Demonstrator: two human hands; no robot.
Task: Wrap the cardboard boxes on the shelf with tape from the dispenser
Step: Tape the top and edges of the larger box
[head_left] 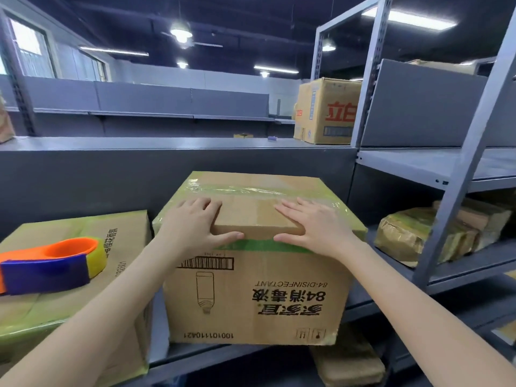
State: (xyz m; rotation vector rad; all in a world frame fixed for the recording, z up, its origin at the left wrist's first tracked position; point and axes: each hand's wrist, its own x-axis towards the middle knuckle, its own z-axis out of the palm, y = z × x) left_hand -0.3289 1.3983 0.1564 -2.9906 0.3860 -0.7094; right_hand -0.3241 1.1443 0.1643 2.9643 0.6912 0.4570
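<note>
I see by cool white light from overhead: round pendant lamps [181, 33] and long fluorescent tubes [113, 50] glow against a dark ceiling [251, 12], each blown out with a hazy halo. The window [25, 37] at far left is washed to white. The light falls evenly on the cardboard box [251, 289], with only soft, faint shadows under my left hand [192, 222] and right hand [315, 227]. The clear tape [251, 188] across its top throws wrinkled glare. The wide lens bends the shelf upright [460, 169] at right and stretches my forearms at the lower corners. The tape dispenser [47, 263] looks slightly soft; distant shelves are smeared.
</note>
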